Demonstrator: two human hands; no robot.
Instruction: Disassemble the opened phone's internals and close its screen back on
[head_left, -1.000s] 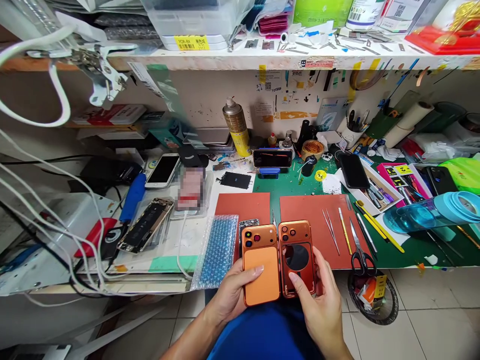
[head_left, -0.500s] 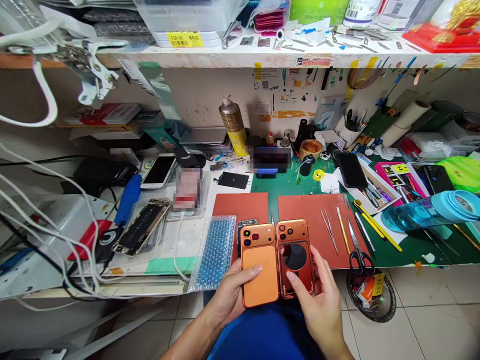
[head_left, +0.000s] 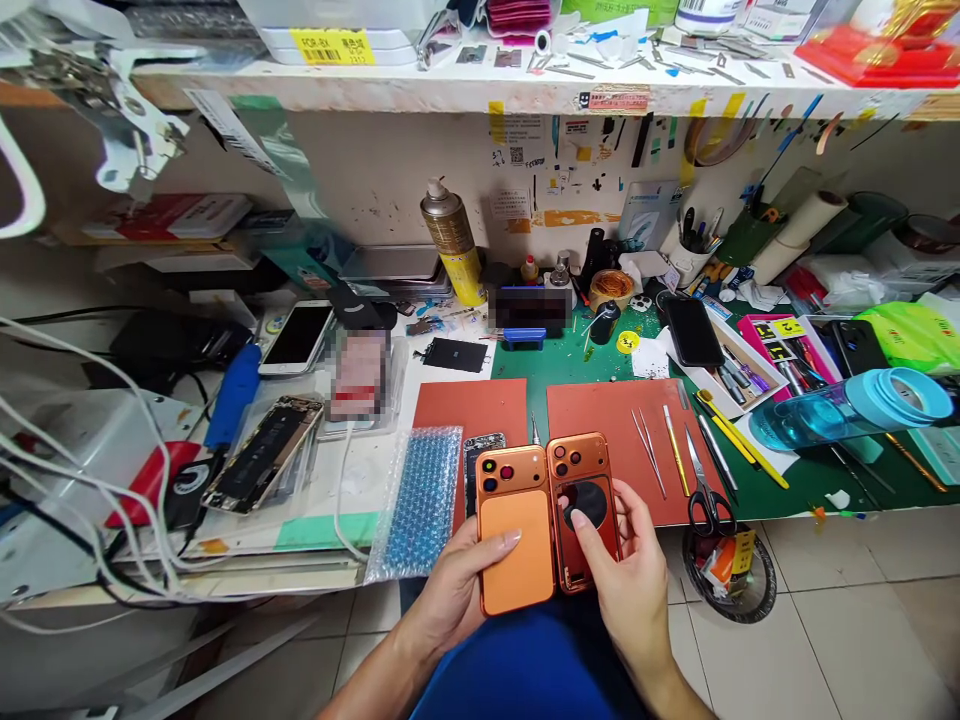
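My left hand (head_left: pixel 448 578) is gripping an orange phone (head_left: pixel 516 550). My right hand (head_left: pixel 631 560) is gripping a darker shell (head_left: pixel 568 540) right beside it.

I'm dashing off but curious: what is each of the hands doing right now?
Left hand: closed on an orange phone, thumb across it.
Right hand: holding a reddish-orange phone housing, thumb on the side facing the camera.

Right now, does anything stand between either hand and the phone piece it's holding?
Nothing visible does: the left hand holds the orange phone directly, and the right hand holds the copper housing directly. Their undersides are hidden.
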